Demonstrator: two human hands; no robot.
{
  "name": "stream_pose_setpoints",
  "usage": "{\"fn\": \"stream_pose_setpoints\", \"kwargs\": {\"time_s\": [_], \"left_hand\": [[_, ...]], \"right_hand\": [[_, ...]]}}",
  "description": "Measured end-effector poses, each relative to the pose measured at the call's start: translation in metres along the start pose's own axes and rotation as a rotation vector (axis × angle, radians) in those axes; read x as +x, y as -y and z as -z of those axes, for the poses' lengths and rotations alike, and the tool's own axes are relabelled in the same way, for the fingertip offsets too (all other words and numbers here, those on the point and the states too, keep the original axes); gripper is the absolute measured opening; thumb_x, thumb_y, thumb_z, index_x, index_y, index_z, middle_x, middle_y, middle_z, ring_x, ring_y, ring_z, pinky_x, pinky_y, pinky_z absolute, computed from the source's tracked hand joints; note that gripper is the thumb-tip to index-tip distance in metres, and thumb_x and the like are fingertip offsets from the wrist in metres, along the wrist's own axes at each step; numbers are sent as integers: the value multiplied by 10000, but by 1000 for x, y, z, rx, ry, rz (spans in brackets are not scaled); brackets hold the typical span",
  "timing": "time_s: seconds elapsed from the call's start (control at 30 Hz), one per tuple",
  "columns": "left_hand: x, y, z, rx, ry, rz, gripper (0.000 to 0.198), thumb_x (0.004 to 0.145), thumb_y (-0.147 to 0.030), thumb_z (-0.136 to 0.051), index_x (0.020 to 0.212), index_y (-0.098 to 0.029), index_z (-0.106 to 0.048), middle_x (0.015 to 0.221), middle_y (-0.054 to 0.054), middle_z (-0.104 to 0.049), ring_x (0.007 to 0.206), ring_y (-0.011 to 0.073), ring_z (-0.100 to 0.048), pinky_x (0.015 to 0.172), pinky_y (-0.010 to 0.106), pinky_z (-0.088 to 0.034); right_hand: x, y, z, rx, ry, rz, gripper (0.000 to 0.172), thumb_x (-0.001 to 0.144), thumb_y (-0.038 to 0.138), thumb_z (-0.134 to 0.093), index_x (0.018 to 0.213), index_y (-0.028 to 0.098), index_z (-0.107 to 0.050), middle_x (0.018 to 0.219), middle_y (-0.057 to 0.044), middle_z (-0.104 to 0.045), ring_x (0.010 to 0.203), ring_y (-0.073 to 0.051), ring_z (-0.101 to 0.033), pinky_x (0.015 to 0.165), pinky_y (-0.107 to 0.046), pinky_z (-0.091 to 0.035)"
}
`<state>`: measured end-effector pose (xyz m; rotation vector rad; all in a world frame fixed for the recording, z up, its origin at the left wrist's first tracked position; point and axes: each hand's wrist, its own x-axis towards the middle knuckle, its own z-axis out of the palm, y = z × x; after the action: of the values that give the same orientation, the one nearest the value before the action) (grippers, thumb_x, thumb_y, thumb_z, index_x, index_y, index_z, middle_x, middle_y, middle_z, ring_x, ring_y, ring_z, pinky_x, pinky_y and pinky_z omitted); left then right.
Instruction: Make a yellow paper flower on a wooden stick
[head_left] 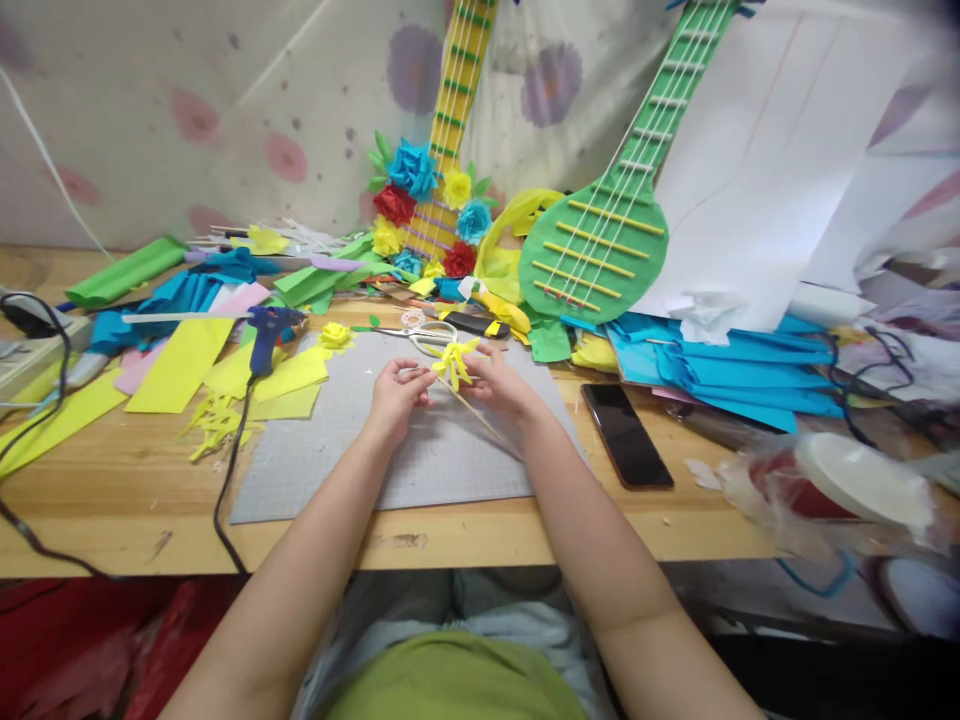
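Over the grey cutting mat point(330, 460), both my hands work on a yellow paper flower point(454, 362) fixed to a thin wooden stick point(487, 425). My right hand point(496, 384) pinches the stick just under the spiky petals. Fingers of my left hand point(396, 392) are curled and pinched at the flower's left side. The stick slants down to the right under my right wrist.
A blue glue gun point(266, 335) with its black cord lies left of the mat, scissors point(420, 333) behind it, a black phone point(626, 435) to the right. Coloured paper strips, paper flowers and two paper guitars point(592, 250) crowd the back of the wooden table point(112, 500).
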<state>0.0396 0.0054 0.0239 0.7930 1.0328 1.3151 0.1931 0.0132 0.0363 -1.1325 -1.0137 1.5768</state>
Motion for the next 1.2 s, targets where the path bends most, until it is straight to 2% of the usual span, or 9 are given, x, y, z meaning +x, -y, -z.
{"fn": "stream_pose_setpoints", "kwargs": {"time_s": [0.1,0.13,0.2,0.33,0.5,0.67,0.87,1.03,1.2], "left_hand": [[-2,1,-2,-31,51,7,480,451,-207,-757,779,-180,-408,606,-72,-572,318,7,-369,376,181,-412],[-2,1,-2,-53,52,17,469,460,-198,-752,777,-181,-407,590,-82,-557,312,0,-347,372,173,-404],[-1,0,-1,-98,32,55,451,471,-175,-744,769,-181,-406,545,-105,-512,305,-9,-315,365,153,-386],[-1,-4,0,-183,6,134,408,500,-135,-732,756,-176,-417,458,-132,-398,311,-11,-307,360,117,-361],[-3,-6,-1,-231,36,192,368,522,-107,-727,728,-166,-428,471,-116,-419,314,-18,-312,350,105,-353],[-4,-5,-2,-213,66,211,347,536,-102,-717,712,-165,-425,463,-117,-400,315,-17,-305,356,106,-376],[-3,-3,-3,-196,50,230,346,544,-102,-709,723,-170,-421,467,-116,-393,312,-12,-307,350,104,-380],[-4,-4,-3,-205,29,237,327,558,-90,-700,708,-167,-420,463,-110,-401,312,-12,-307,342,100,-373],[-5,-3,-4,-241,72,260,321,543,-87,-713,695,-156,-439,462,-113,-401,307,-20,-300,345,98,-374]], "right_hand": [[0,-2,3,182,334,-104,395,624,214,-641,961,215,-435,894,-20,-621,759,-151,-613,727,-350,-512],[0,-3,4,214,401,-104,410,599,168,-646,955,212,-448,896,-18,-626,781,-159,-615,739,-360,-512],[1,-6,8,257,435,-57,484,555,85,-646,976,225,-451,905,2,-632,825,-164,-613,767,-373,-509],[5,-14,6,274,413,-8,583,517,44,-670,1011,251,-441,917,26,-632,838,-156,-612,774,-361,-509],[11,-22,-7,244,228,10,536,480,144,-750,927,220,-465,797,31,-624,658,-110,-594,643,-262,-514],[16,-26,-10,231,173,60,488,491,225,-742,903,220,-482,734,51,-598,585,-73,-546,545,-196,-467],[15,-26,-9,194,149,105,450,427,192,-767,778,204,-485,704,45,-588,588,-81,-531,524,-196,-449],[19,-28,-6,252,132,98,553,450,232,-767,916,226,-471,686,57,-596,595,-91,-565,549,-206,-462],[29,-35,-7,174,15,258,580,434,265,-774,904,232,-436,678,73,-592,613,-108,-585,564,-226,-471]]}}
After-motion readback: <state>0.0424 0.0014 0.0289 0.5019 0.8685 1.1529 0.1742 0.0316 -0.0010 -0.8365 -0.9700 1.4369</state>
